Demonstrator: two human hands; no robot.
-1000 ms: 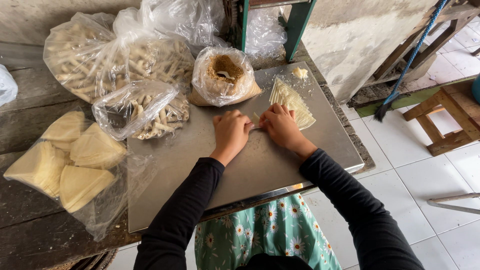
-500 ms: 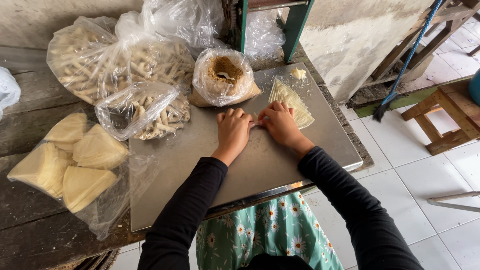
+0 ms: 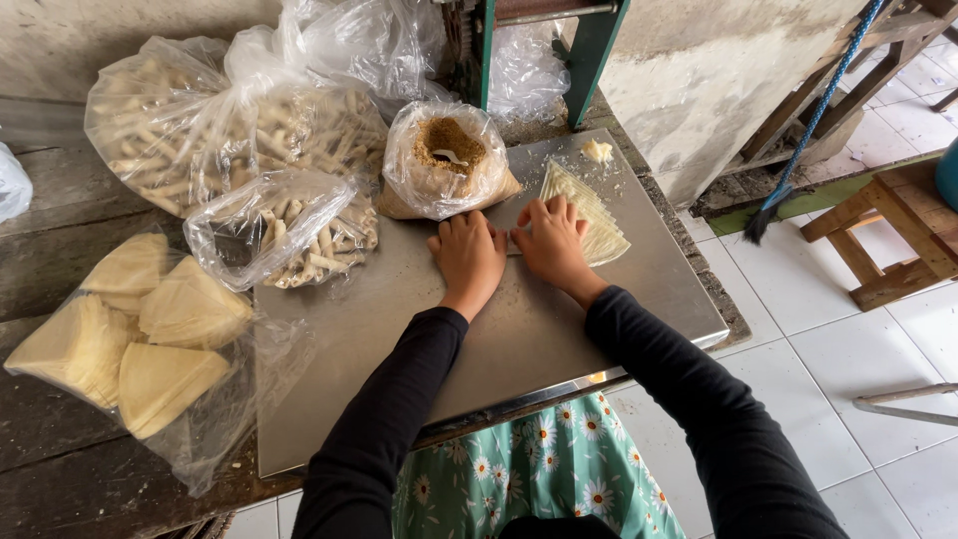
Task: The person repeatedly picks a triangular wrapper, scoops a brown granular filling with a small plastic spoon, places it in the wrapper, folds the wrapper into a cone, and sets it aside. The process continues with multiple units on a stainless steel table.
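Both of my hands lie palm down, side by side, on a steel sheet (image 3: pixel 559 329) that covers the table. My left hand (image 3: pixel 467 255) and my right hand (image 3: pixel 552 245) press with curled fingers on a thin pale wrapper (image 3: pixel 514 240), of which only a sliver shows between them. A fanned stack of pale triangular wrappers (image 3: pixel 597 215) lies under and just past my right fingertips. An open plastic bag of brown crumbly filling (image 3: pixel 446 160), with a small spoon in it, stands right beyond my left hand.
Plastic bags of pale rolled sticks (image 3: pixel 299 235) (image 3: pixel 180 120) sit at the back left. A bag of stacked triangular wrappers (image 3: pixel 130 339) lies at the left on the wooden table. A small dough lump (image 3: pixel 597 150) is at the far corner. A wooden stool (image 3: pixel 888 240) stands on the tiled floor at right.
My hands have stayed in almost the same spot on the sheet, the fingers shifting only slightly over the wrapper. Nothing else has moved.
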